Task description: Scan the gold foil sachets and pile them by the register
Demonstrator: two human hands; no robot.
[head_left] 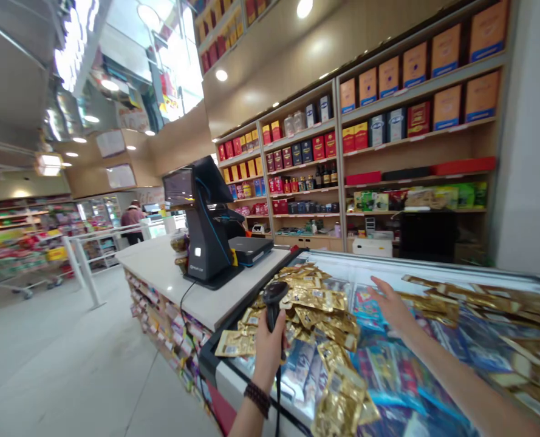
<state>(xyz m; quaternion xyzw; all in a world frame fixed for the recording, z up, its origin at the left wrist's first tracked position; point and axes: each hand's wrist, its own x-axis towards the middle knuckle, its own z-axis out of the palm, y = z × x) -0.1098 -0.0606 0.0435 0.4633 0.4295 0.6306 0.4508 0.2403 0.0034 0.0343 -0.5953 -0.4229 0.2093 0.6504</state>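
My left hand (pixel 268 347), with a dark beaded bracelet at the wrist, is wrapped round the handle of a black barcode scanner (pixel 275 294). The scanner's head points up, and its cable hangs down over the case edge. Beneath and beside it lies a heap of gold foil packets (pixel 315 298). To the right, my right hand (pixel 390 303) is stretched out over blue packets (pixel 367 308), its fingers apart and nothing held. Whether it touches the packets I cannot tell. More gold packets (pixel 434 308) lie to its right.
A black checkout terminal (pixel 206 237) stands on the white counter (pixel 160 261) at the left, with a flat black box (pixel 250 249) beside it. Shelves of boxed goods (pixel 301 152) line the back wall. Far left, a person (pixel 133 221) is near white railings (pixel 87 261).
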